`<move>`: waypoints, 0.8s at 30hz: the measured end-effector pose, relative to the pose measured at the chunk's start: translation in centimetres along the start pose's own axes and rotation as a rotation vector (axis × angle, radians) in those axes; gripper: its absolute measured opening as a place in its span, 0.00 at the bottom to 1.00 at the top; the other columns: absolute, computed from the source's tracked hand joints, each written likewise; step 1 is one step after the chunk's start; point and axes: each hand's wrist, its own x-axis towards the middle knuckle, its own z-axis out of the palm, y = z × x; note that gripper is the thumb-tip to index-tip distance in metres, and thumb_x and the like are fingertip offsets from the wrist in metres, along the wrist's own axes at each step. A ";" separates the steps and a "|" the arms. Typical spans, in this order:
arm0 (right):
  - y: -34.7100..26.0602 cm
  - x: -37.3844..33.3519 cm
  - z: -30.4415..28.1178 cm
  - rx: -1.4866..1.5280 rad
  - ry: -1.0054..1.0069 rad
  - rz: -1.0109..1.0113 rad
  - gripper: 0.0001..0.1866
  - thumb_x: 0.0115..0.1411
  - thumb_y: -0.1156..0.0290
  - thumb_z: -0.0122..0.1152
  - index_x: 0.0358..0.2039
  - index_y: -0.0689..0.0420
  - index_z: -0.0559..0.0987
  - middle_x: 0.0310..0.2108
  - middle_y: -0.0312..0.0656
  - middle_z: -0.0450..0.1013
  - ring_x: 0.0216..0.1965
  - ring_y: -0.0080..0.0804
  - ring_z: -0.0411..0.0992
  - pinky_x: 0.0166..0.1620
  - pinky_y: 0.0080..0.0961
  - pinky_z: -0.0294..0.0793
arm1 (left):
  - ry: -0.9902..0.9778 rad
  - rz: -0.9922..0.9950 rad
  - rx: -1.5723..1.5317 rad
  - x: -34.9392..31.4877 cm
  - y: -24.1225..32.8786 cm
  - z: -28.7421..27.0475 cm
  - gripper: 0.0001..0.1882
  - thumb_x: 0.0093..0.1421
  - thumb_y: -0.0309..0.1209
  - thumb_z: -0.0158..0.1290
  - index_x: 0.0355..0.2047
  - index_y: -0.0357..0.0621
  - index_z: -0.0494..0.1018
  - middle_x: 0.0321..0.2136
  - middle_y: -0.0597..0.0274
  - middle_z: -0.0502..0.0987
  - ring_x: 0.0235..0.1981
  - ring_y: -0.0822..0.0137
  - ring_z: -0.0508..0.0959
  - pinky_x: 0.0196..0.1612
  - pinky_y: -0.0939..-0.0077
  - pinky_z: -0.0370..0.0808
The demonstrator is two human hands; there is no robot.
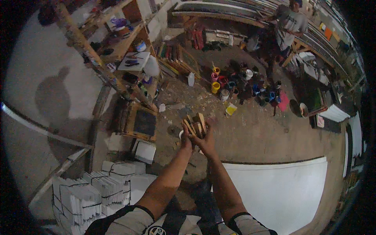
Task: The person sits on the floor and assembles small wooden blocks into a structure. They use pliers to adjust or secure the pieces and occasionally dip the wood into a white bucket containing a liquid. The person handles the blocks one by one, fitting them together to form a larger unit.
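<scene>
Out in front of me, both hands are closed round a bundle of several short, light-brown wooden pieces (196, 124). My left hand (187, 138) grips the bundle from its left side. On the opposite side, my right hand (206, 141) wraps round it, with the wrists close together. The pieces stick up above the fingers at different angles; their lower ends are hidden in my palms, and the dim picture does not show exactly what they are. Just left of my left hand, a small white round thing (181, 135) shows in part.
Bundles of strapped white sheets (78, 196) stand at lower left. A large white sheet (274, 192) lies at lower right. Paint pots (215, 87) crowd the stained floor ahead. Wooden-framed screens (144, 123) lean by the left shelf. Another person (288, 29) stands at far right.
</scene>
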 end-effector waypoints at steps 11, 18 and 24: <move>-10.8 4.5 5.1 0.072 -0.267 -0.101 0.46 0.56 0.71 0.76 0.66 0.58 0.54 0.62 0.57 0.65 0.61 0.45 0.70 0.63 0.39 0.71 | -0.115 0.376 -0.122 -3.8 11.6 4.8 0.43 0.68 0.68 0.40 0.70 0.50 0.57 0.61 0.57 0.71 0.63 0.55 0.71 0.65 0.54 0.67; -16.5 11.2 12.7 0.066 -0.326 -0.239 0.46 0.59 0.65 0.73 0.70 0.59 0.54 0.64 0.58 0.65 0.63 0.47 0.69 0.61 0.43 0.74 | -0.010 0.444 -0.329 -2.3 23.1 7.1 0.39 0.71 0.63 0.41 0.71 0.49 0.57 0.64 0.57 0.68 0.63 0.55 0.71 0.65 0.54 0.67; -24.8 21.1 22.5 0.123 -0.419 -0.462 0.47 0.57 0.72 0.74 0.70 0.57 0.54 0.67 0.54 0.59 0.67 0.44 0.62 0.65 0.41 0.70 | -0.055 0.822 -0.210 2.0 38.1 8.7 0.38 0.74 0.59 0.40 0.70 0.41 0.59 0.61 0.53 0.69 0.61 0.58 0.72 0.62 0.59 0.70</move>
